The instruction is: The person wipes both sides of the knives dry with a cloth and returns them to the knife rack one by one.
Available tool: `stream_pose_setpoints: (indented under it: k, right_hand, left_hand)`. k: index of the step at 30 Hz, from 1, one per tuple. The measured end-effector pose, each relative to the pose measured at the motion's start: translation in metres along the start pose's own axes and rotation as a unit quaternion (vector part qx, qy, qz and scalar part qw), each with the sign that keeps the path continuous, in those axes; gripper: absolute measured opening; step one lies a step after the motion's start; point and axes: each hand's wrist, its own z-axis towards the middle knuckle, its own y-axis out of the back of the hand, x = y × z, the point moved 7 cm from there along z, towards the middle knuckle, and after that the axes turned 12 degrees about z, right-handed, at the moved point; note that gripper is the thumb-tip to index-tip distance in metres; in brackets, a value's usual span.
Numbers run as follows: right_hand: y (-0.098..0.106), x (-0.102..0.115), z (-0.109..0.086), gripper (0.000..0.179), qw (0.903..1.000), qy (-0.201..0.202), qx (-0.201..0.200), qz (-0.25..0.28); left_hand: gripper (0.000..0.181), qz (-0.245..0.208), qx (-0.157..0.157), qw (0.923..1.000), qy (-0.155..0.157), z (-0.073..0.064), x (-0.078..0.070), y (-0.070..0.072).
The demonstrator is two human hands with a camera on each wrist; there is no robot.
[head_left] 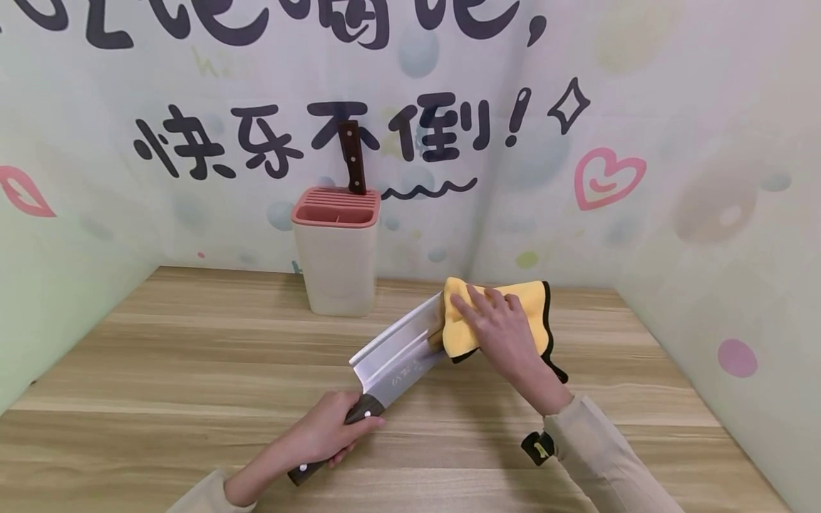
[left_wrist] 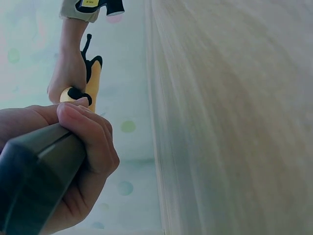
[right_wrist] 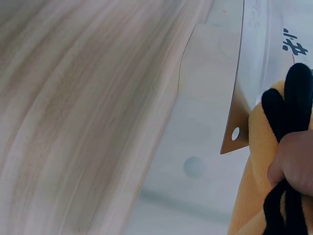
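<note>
My left hand (head_left: 323, 427) grips the dark riveted handle of a cleaver (head_left: 400, 370), whose broad steel blade slants up and away to the right. In the left wrist view, the fingers wrap round the dark handle (left_wrist: 39, 166). My right hand (head_left: 503, 335) holds a folded yellow cloth (head_left: 529, 296) with black edging over the far end of the blade. Seen from the right wrist, the thumb (right_wrist: 298, 161) pinches the cloth's black edge beside the blade. A corner of the blade (right_wrist: 237, 132) with a small hole sticks out past the cloth.
A white knife block (head_left: 336, 274) with a pink slotted top stands at the back of the wooden table (head_left: 192, 356). One dark-handled knife (head_left: 353, 158) is upright in it. Printed walls (head_left: 500, 221) close off the back and both sides.
</note>
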Motion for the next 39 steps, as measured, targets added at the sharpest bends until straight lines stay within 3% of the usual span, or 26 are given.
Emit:
stream_pose_setpoints:
  k: [17, 30, 39]
  right_hand:
    - [0.002, 0.018, 0.0, 0.046, 0.9995, 0.02, -0.023, 0.008]
    - [0.01, 0.063, 0.005, 0.049, 0.9933, 0.112, -0.011, -0.024]
    - [0.016, 0.086, 0.008, 0.043, 0.9863, 0.163, -0.028, -0.005]
  left_hand:
    - [0.029, 0.008, 0.004, 0.9999, 0.006, 0.0, 0.0, 0.0]
    - [0.029, 0.0, 0.009, 0.9999, 0.014, 0.001, -0.002, -0.002]
    - [0.029, -0.001, 0.012, 0.9999, 0.01, 0.001, -0.003, -0.002]
